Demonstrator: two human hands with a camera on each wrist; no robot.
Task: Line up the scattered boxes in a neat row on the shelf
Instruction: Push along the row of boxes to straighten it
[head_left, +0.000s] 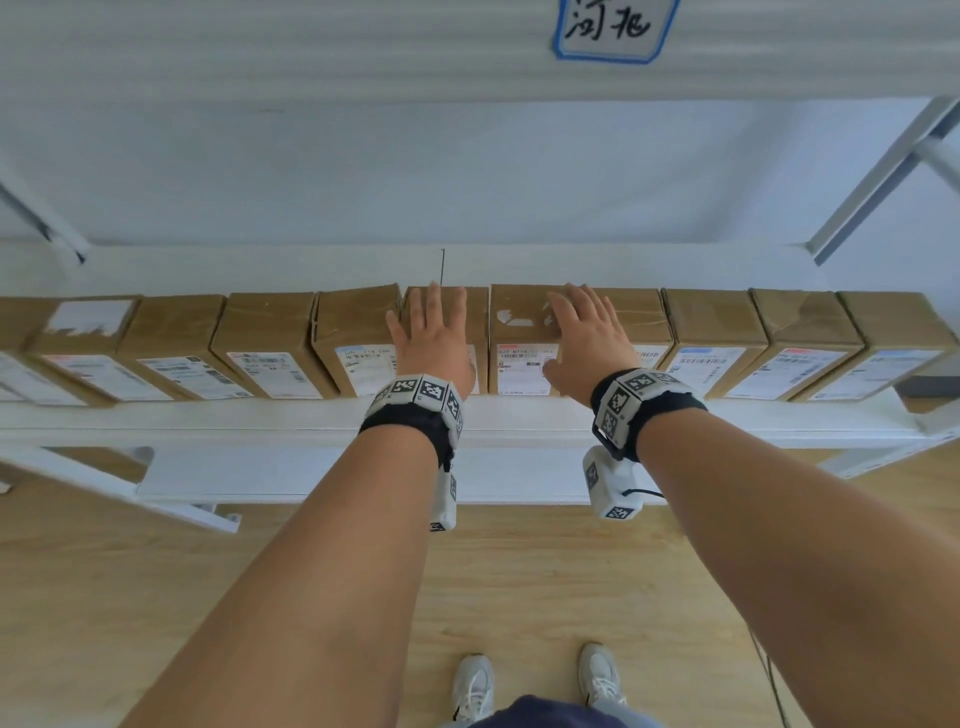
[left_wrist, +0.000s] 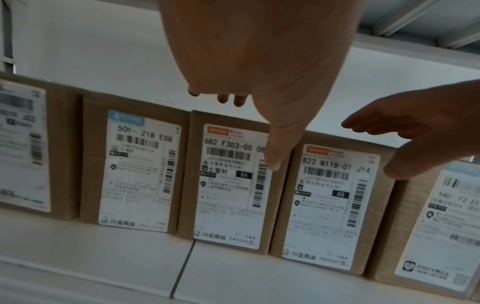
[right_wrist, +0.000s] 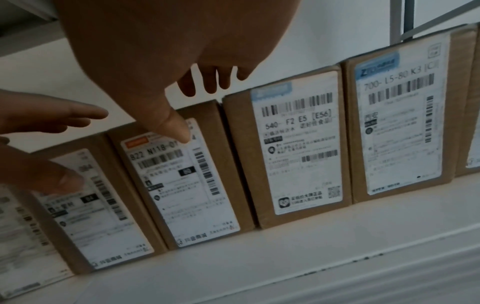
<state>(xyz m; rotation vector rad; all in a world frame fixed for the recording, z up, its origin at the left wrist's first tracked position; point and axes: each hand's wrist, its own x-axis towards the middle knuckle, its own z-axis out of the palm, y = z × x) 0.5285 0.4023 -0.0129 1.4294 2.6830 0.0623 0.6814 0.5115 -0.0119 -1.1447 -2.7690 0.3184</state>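
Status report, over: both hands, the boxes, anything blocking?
Left hand open, flat over the 682 box. Right hand open, over the 822 box. Cardboard boxes stand in one row on the white shelf. Nothing blocking.
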